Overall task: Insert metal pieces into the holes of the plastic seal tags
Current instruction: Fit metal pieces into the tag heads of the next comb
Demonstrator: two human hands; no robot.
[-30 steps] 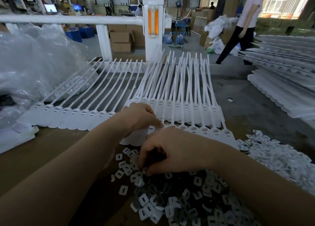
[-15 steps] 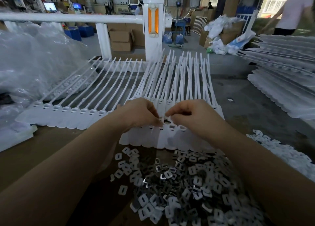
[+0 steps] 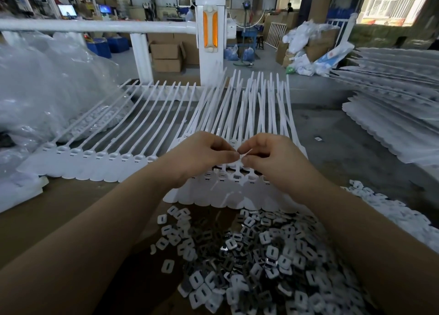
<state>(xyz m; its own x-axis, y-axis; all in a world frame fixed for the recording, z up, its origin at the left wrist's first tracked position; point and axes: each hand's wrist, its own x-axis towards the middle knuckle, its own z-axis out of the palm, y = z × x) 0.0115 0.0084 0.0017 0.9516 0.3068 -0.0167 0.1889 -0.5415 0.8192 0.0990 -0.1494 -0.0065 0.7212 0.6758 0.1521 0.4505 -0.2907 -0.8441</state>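
Metal pieces (image 3: 261,255) lie before the seal tags (image 3: 225,193).

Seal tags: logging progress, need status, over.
Left hand and right hand pinch one small piece together above seal tags. Metal pieces pile near. Nothing blocking.

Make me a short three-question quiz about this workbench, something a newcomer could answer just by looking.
1. True or false: the pile of small metal pieces lies nearer the worker than the strip of seal tags under the hands.
2. What do the left hand and right hand pinch between their fingertips?
A. a small white piece
B. a screwdriver
C. a cardboard box
3. Fill in: a second strip of seal tags lies to the ____ of the one being worked on.

Key: 1 true; 2 A; 3 left.
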